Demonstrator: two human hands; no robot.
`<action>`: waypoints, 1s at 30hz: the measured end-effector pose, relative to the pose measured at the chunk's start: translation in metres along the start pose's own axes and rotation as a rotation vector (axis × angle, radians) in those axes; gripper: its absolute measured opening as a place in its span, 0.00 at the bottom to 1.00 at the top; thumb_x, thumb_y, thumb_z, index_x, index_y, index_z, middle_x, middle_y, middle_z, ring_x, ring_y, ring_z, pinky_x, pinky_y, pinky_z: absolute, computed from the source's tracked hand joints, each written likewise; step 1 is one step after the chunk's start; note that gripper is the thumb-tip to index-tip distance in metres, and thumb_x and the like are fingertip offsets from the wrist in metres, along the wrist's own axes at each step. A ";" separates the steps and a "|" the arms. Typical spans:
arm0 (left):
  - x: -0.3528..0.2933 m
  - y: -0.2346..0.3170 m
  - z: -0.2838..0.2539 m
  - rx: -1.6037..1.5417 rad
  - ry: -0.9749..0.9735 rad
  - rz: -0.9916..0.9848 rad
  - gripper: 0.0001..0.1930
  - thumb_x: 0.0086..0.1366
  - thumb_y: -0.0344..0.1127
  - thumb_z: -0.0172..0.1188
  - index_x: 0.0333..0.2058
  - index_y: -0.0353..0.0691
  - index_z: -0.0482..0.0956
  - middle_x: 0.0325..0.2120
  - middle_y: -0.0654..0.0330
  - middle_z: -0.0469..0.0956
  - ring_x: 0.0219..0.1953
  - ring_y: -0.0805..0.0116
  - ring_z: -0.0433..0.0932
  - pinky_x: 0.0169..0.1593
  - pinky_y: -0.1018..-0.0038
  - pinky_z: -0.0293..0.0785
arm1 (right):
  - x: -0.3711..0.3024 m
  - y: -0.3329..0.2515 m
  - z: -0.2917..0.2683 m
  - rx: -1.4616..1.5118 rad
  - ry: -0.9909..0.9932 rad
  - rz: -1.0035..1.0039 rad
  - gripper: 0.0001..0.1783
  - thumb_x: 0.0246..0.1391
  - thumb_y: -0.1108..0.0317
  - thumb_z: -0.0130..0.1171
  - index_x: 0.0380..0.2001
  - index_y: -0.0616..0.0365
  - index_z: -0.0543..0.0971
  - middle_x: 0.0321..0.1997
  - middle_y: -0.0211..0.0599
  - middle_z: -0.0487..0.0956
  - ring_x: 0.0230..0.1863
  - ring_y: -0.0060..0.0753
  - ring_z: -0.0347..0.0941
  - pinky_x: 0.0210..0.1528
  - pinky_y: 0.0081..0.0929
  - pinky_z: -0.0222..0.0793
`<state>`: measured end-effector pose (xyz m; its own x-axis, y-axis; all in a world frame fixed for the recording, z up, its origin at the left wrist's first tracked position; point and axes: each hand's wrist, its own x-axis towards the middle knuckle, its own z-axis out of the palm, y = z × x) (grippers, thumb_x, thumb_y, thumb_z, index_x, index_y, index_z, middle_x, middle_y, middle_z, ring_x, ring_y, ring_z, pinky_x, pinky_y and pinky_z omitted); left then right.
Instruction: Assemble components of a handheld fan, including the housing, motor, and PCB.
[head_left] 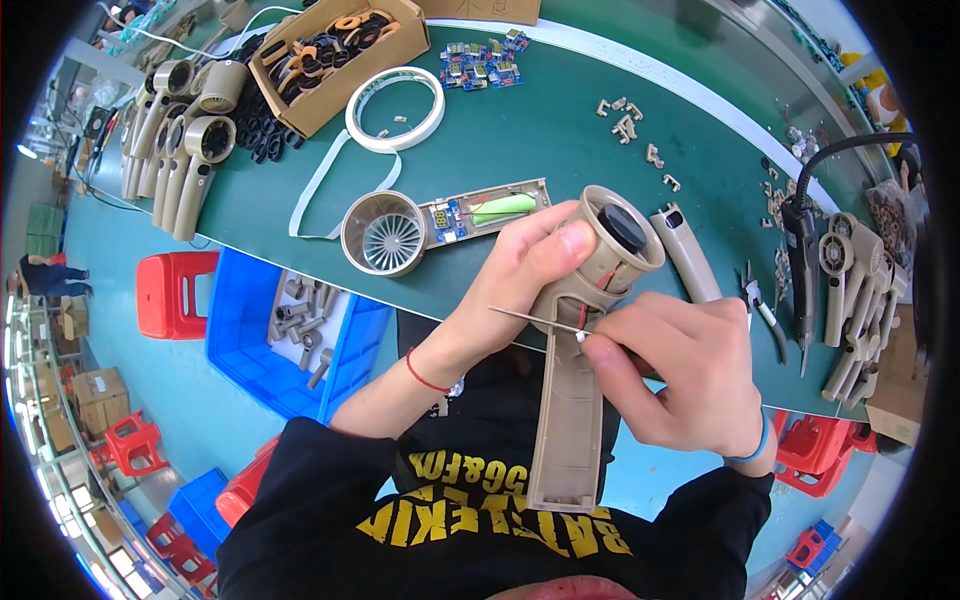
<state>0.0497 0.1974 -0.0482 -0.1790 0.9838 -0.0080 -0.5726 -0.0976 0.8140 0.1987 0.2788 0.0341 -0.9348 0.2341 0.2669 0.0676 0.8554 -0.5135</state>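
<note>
The left hand [515, 275] is curled around the ring end of a fan shell [572, 430], thumb pressed on its side; the other fingers are mostly hidden behind it. The shell is held at the table's near edge, its open handle pointing nearer, over the person's lap. The right hand [690, 365] pinches a thin rod [520, 316] between thumb and forefinger, nearly closed, its tip pointing left across the shell. Left on the table [570, 125], tape [437, 112] and a second fan [385, 235] lie near the hands; bare green runs beyond, toward clips [625, 127] at far right. A cover [685, 255] lies just beyond the right hand, with pliers [768, 315] farther right.
</note>
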 end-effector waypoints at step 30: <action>-0.002 -0.011 -0.008 -0.147 -0.098 0.008 0.29 0.64 0.52 0.57 0.55 0.35 0.67 0.44 0.59 0.75 0.45 0.75 0.75 0.49 0.77 0.72 | -0.025 -0.007 -0.024 -0.006 -0.035 0.202 0.09 0.43 0.68 0.70 0.29 0.53 0.79 0.18 0.29 0.71 0.14 0.31 0.68 0.16 0.27 0.60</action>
<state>0.0498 0.1949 -0.0614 -0.1095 0.9922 0.0602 -0.6836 -0.1191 0.7201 0.2300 0.2776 0.0505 -0.9135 0.3853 0.1304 0.2570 0.7951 -0.5493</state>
